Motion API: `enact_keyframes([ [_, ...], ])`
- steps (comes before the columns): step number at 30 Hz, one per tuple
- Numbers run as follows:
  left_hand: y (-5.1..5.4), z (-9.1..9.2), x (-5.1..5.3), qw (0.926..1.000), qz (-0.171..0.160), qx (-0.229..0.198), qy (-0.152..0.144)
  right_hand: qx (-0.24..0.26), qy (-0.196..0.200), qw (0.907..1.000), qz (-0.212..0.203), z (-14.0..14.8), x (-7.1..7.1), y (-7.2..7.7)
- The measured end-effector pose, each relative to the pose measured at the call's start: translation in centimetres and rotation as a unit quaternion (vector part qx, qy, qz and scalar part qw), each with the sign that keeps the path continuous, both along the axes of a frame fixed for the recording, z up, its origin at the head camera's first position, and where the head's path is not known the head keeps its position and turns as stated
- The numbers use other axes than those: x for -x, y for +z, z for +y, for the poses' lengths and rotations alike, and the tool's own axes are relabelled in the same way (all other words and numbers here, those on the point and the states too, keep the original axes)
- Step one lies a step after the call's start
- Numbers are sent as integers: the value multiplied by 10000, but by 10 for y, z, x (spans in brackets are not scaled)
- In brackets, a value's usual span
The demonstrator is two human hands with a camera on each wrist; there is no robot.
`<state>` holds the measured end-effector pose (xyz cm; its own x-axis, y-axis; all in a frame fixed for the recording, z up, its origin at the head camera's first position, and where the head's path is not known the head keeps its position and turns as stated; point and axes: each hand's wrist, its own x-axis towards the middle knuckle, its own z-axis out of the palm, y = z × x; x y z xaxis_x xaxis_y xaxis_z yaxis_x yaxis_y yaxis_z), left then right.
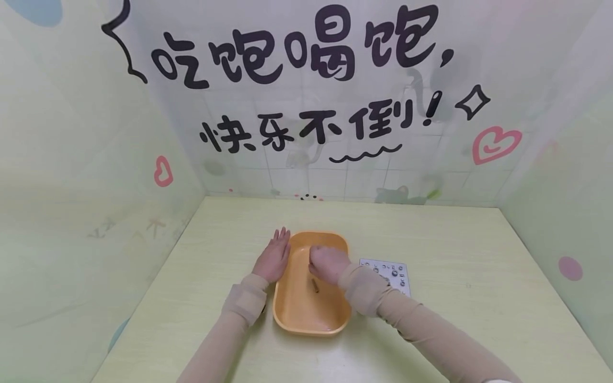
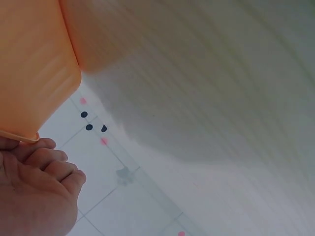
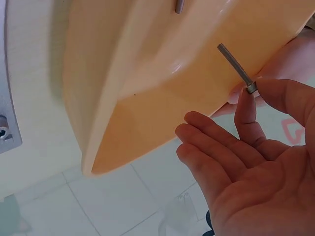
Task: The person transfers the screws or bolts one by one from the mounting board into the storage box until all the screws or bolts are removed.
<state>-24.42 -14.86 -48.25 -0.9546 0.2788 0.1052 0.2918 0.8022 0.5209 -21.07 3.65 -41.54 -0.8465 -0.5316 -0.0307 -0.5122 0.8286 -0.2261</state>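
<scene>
An orange tray (image 1: 311, 319) stands on the table. My left hand (image 1: 274, 258) lies along its left side; in the left wrist view that hand (image 2: 42, 189) touches the tray's rim (image 2: 19, 136) with slightly bent fingers. Over the tray's inside is my right hand (image 1: 329, 264). The right wrist view shows this hand (image 3: 251, 152) pinching a metal screw (image 3: 236, 66) by its head between thumb and index finger, the other fingers extended. Another screw (image 1: 314, 285) lies on the tray's bottom, its end (image 3: 179, 6) showing at the top of the right wrist view.
Right of the tray, a grey metal plate (image 1: 401, 276) with several small fittings lies on the table (image 1: 460, 298), partly hidden by the right forearm. Printed curtains or walls (image 1: 345, 181) enclose the table at the back and both sides.
</scene>
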Motion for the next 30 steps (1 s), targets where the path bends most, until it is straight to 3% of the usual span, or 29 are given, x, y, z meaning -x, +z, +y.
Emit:
enact_keyframes([
  [3,-1,0,0,10000,22,-6,-5,-54,77,10000,19,0,1,-4],
  [9,-2,2,0,10000,63,12,-20,-221,-21,9992,-326,2,0,-7],
  [30,0,0,-1,10000,-38,20,-27,128,-431,9975,-537,16,1,-5],
])
